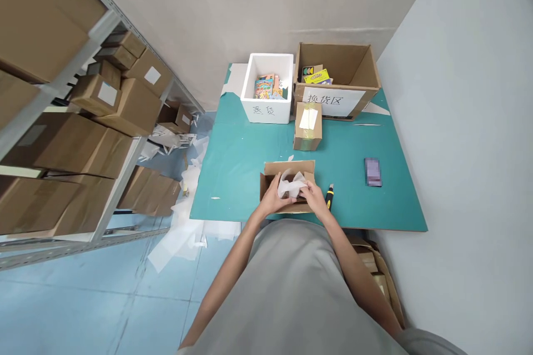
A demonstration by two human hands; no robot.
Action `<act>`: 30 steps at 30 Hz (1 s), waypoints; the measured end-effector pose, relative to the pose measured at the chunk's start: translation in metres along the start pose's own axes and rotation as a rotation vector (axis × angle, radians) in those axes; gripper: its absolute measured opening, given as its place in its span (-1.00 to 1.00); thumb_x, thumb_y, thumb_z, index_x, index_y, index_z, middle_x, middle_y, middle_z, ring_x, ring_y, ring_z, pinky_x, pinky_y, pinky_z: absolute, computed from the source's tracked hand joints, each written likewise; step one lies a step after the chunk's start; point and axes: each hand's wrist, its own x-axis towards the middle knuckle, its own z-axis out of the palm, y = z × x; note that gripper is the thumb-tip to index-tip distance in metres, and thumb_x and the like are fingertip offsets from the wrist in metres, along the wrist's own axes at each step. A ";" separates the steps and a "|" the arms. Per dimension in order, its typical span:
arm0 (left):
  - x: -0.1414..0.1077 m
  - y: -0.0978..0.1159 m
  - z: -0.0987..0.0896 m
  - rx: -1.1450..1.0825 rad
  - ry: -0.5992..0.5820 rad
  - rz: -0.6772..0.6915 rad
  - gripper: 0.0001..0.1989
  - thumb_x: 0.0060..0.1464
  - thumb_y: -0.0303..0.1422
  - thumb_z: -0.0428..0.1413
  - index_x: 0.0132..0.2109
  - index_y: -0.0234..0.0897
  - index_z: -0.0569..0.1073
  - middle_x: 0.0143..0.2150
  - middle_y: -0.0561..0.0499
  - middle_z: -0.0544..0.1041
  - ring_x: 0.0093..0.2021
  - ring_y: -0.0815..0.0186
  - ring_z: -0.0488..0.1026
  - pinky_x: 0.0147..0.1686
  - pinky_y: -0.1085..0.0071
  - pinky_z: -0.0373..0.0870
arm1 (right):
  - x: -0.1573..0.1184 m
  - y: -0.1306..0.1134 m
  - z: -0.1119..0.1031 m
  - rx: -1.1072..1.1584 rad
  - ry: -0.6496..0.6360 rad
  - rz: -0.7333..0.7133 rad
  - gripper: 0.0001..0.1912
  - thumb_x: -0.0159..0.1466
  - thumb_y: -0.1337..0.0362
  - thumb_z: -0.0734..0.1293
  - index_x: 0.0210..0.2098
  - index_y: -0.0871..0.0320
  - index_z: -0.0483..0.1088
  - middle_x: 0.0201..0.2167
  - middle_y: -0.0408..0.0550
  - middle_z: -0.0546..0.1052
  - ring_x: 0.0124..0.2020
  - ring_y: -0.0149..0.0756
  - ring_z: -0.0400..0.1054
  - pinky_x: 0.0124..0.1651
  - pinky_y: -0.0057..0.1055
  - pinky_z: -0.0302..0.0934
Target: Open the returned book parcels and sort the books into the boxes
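Observation:
An opened cardboard box (290,167) sits at the near edge of the green table, its flaps folded out. Over it, both hands hold a crumpled bundle of white wrapping paper (287,186). My left hand (273,197) closes on the bundle's left side, thumb reaching underneath. At its right side, my right hand (313,196) pinches the paper with the fingertips. Whatever the paper may wrap is mostly hidden. Just right of my right hand lies a black and yellow utility knife (330,197).
Behind the box stands a taped carton (307,136). A white foam bin (266,112) and a large cardboard box (370,80), both holding small colourful packs, line the back. A phone (373,172) lies right. Shelves of cartons (129,105) rise left; paper sheets (183,233) litter the floor.

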 end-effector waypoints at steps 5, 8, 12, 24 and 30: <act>-0.007 0.024 0.000 -0.435 0.179 -0.052 -0.13 0.02 -0.20 0.36 0.43 -0.31 0.30 0.27 -0.23 0.54 0.21 0.03 0.52 0.21 0.19 0.44 | -0.005 -0.022 0.017 0.083 -0.008 -0.172 -0.66 0.46 0.05 0.17 -0.07 0.13 0.46 0.03 0.10 0.62 0.08 -0.11 0.52 0.12 -0.29 0.43; -0.012 0.035 -0.010 -0.596 0.422 -0.150 -0.37 0.01 -0.25 0.30 0.23 -0.32 0.48 0.05 -0.13 0.65 -0.06 0.18 0.59 -0.03 0.34 0.50 | -0.009 -0.033 0.019 0.027 0.067 -0.327 -0.68 0.35 0.06 0.38 0.00 0.09 0.51 0.26 0.15 0.49 0.29 -0.01 0.39 0.30 -0.14 0.33; -0.022 0.050 -0.034 -0.681 0.493 -0.180 -0.48 0.01 -0.27 0.23 0.13 -0.37 0.56 -0.04 -0.14 0.67 -0.17 0.21 0.59 -0.14 0.35 0.49 | -0.013 -0.043 0.032 0.190 -0.018 -0.274 -0.45 0.28 0.07 0.46 0.22 0.04 0.44 0.16 0.08 0.53 0.00 -0.11 0.54 0.01 -0.20 0.51; -0.095 0.087 -0.067 0.446 0.686 0.367 -0.70 0.30 -0.42 0.15 0.15 -0.25 0.52 -0.13 -0.09 0.55 -0.15 0.25 0.55 -0.15 0.35 0.53 | -0.022 -0.132 0.059 0.198 -0.105 -0.524 -0.93 0.31 0.29 0.36 -0.24 0.10 0.52 -0.12 -0.02 0.48 -0.07 -0.20 0.43 -0.02 -0.31 0.36; -0.119 0.112 -0.083 0.540 1.038 0.541 -0.79 0.22 -0.52 0.26 -0.04 -0.16 0.52 -0.11 -0.02 0.56 -0.25 0.37 0.57 -0.34 0.50 0.45 | -0.045 -0.164 0.099 0.470 -0.164 -0.603 -0.76 0.26 0.30 0.42 -0.13 0.03 0.30 -0.19 -0.13 0.41 -0.16 -0.28 0.40 -0.11 -0.36 0.31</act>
